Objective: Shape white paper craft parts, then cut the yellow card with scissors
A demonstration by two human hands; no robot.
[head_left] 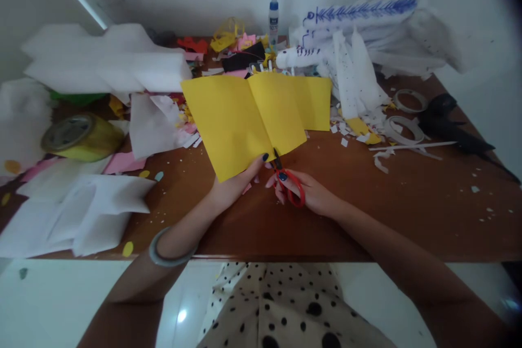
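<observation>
My left hand (234, 185) pinches the near edge of a folded yellow paper sheet (240, 119) and holds it up over the brown table (387, 217). Red-handled scissors (287, 182) sit in my right hand (312, 196), fingers through the loops. Their blades point up into the sheet's lower edge, just right of my left thumb. A second yellow sheet (314, 100) lies behind the first. A grey bangle (165, 255) circles my left wrist.
White paper sheets (81, 212) and pink scraps lie at the left with a yellow tape roll (79, 136). A white paper model with blue markings (359, 32), a glue bottle (273, 19), tape rings (408, 100) and a black object (448, 119) fill the back and right.
</observation>
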